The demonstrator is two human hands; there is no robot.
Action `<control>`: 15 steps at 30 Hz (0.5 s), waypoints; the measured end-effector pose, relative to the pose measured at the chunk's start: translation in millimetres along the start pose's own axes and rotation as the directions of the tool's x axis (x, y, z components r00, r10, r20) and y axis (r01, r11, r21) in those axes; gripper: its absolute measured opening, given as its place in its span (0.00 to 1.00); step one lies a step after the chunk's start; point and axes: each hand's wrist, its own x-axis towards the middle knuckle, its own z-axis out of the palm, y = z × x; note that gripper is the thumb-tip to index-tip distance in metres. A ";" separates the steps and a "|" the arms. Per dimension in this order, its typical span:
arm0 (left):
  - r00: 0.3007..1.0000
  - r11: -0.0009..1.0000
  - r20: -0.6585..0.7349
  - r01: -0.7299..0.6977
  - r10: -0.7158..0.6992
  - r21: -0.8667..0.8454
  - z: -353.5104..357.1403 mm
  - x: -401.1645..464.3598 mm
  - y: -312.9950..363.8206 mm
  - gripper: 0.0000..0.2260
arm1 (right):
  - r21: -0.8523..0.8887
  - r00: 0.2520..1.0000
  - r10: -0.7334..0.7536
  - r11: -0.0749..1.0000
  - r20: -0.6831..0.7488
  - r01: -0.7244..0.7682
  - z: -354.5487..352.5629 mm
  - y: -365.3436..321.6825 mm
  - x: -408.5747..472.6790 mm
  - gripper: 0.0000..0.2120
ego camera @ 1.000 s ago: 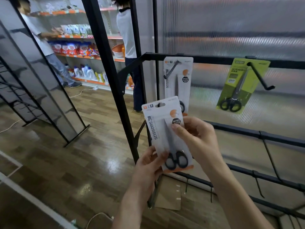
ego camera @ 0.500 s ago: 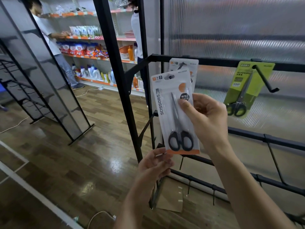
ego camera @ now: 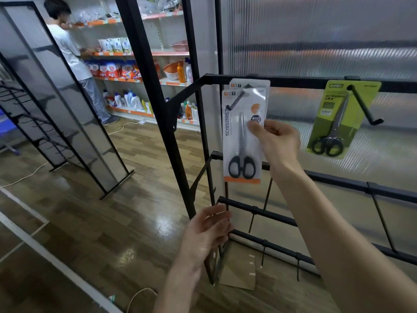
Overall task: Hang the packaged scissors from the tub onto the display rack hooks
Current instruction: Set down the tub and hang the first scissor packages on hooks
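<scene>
Right hand (ego camera: 278, 144) pinched the white scissors pack (ego camera: 243, 141) by its right edge, the pack's hole already over the hook (ego camera: 235, 100) above the fingers. Left hand (ego camera: 206, 233) hung below, loosely curled, holding nothing. Best to slide the pack fully back against the pack behind before letting go.

white scissors pack (ego camera: 242, 136) – orange strip, black handles | green scissors pack (ego camera: 338, 118) | black rack (ego camera: 316, 82)

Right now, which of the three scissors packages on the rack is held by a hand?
The front white scissors package with the orange bottom strip; the right hand pinches it. The white package behind it and the green package hang untouched.
</scene>
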 end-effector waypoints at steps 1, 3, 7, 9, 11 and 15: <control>1.000 1.000 -0.004 0.000 0.000 -0.002 -0.8 -0.4 0.2 0.16 | -0.010 1.000 0.005 1.000 -0.022 -0.005 1.8 0.5 6.6 0.05; 1.000 1.000 -0.011 -0.002 0.002 -0.008 -2.0 -1.6 1.6 0.15 | -0.052 0.998 -0.007 0.999 -0.060 0.004 5.1 1.4 19.0 0.05; 1.000 1.000 -0.026 -0.011 0.010 -0.011 -5.0 -4.3 4.1 0.15 | -0.111 0.993 -0.014 0.994 -0.119 0.001 9.7 3.6 36.7 0.09; 0.999 1.000 -0.033 -0.016 0.016 0.001 -6.5 -6.1 4.6 0.15 | -0.115 0.990 -0.010 0.993 -0.138 -0.006 10.6 3.9 41.5 0.09; 0.999 1.000 -0.042 -0.016 0.016 -0.003 -7.8 -7.2 4.7 0.15 | -0.120 0.991 -0.010 0.993 -0.130 -0.006 11.4 4.8 43.2 0.10; 0.999 1.000 -0.045 -0.012 0.012 -0.009 -9.7 -9.7 4.6 0.15 | -0.201 0.999 0.007 0.979 -0.053 -0.018 9.0 14.1 33.0 0.18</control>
